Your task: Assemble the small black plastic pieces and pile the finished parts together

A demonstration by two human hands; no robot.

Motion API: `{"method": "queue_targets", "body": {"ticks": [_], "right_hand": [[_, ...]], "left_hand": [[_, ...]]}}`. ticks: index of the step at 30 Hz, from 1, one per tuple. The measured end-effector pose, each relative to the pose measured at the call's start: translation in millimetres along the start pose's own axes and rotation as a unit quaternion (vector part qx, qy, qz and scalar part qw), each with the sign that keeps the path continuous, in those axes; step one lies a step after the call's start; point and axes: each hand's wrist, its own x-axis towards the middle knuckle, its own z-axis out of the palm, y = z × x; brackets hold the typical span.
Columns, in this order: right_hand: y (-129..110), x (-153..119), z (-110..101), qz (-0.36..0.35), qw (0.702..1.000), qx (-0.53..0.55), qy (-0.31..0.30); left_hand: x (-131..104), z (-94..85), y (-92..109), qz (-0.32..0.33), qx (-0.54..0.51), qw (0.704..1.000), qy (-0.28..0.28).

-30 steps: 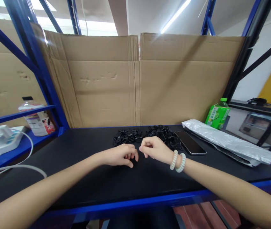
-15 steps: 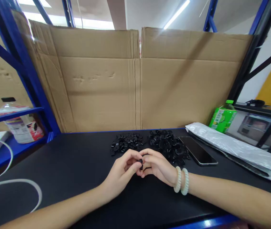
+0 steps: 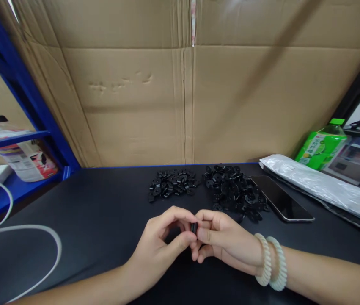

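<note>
A small black plastic part (image 3: 194,228) is pinched between both hands above the front middle of the black table (image 3: 103,212). My left hand (image 3: 163,241) grips it from the left with thumb and forefinger. From the other side, the thumb and fingers of my right hand (image 3: 224,237) close on the same part; two pale coil bands circle that wrist. Beyond the hands lie two heaps of black plastic pieces: a lower pile of small clips (image 3: 173,184) at the left, and a taller pile of round, disc-like parts (image 3: 233,190) at the right. Fingertips hide much of the held part.
Right of the piles lies a phone (image 3: 283,199), with a silvery plastic-wrapped package (image 3: 319,182) beyond it. A green bottle (image 3: 322,144) stands at the far right. Cardboard (image 3: 135,106) walls the back. A white cable (image 3: 56,241) curves over the table's left side.
The view has tilted down and come closer. My right thumb now presses against the black part from the front, and my right hand has turned; both hands stay together around it.
</note>
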Motion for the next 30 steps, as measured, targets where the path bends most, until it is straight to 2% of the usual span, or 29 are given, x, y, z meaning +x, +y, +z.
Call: {"method": "queue_targets", "body": {"ticks": [10, 15, 30], "right_hand": [[-18, -3, 5, 0.022, 0.999, 0.016, -0.034], [-17, 0, 4, 0.026, 0.999, 0.018, -0.041], [-16, 2, 3, 0.036, 0.997, 0.030, -0.055]], "left_hand": [[3, 4.0, 3, 0.130, 0.100, 0.986, -0.005], [2, 7.0, 2, 0.119, 0.148, 0.981, -0.036], [4, 8.3, 3, 0.107, 0.151, 0.981, -0.053]]}}
